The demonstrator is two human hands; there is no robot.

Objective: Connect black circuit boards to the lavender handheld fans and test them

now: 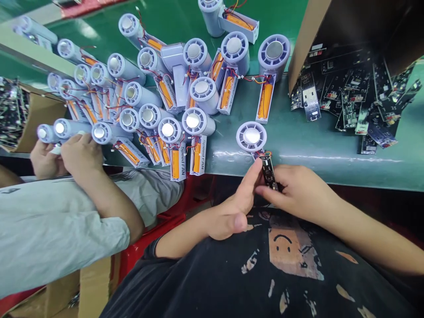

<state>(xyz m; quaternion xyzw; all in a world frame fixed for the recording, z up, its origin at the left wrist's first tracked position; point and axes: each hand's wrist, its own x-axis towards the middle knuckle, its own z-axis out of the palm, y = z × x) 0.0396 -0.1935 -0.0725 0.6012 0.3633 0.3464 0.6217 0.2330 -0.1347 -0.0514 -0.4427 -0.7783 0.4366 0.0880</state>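
Note:
A lavender handheld fan (251, 136) with a round silver centre stands at the table's front edge, its head toward me. A narrow black circuit board (269, 173) lies over its handle, with red and orange wires at the top. My right hand (300, 190) is closed around the handle and board from the right, thumb at the board's lower end. From the left, my left hand (236, 205) touches the board's upper edge with its outstretched fingers. The left thumb sticks out apart, and nothing lies in that palm. Most of the handle is hidden by the board and my hands.
Several lavender fans with orange batteries (266, 100) cover the table's left and middle. At right, a cardboard box (309, 33) lies on its side with black circuit boards (351, 99) spilling out. A co-worker's hands (82, 152) handle a fan at left.

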